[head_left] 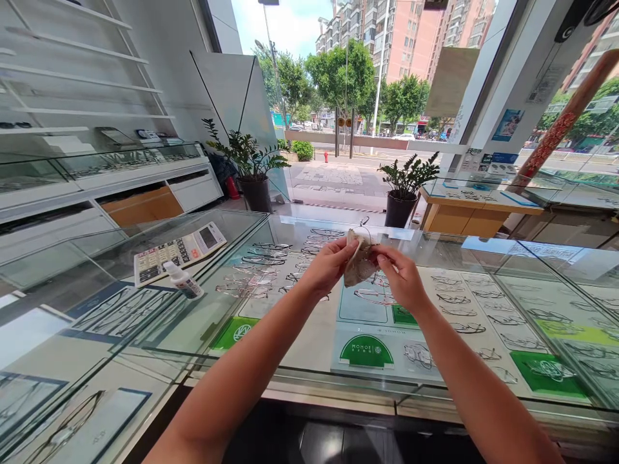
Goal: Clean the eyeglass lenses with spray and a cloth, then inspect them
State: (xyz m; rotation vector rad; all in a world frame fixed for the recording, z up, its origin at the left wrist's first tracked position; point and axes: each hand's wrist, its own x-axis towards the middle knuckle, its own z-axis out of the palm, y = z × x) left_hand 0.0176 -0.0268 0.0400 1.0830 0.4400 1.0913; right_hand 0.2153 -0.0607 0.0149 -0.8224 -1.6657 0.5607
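Observation:
Both my hands are raised over a glass display counter [309,361], close together. My left hand [330,263] is closed on a beige cleaning cloth [356,273], pinching its upper part between thumb and fingers. Folds of the cloth hang below and wrap part of a pair of eyeglasses. A thin end of the eyeglasses [364,221] sticks out above the cloth. At the cloth's right side, my right hand [402,276] is closed with its fingers pinched on the eyeglasses; the lenses are mostly hidden by cloth and fingers.
A small white bottle [184,281] stands on the glass to the left, in front of a calculator [180,252]. Rows of spectacle frames [264,260] lie under the glass. Two potted plants [255,187] stand beyond the counter, before the glass doors.

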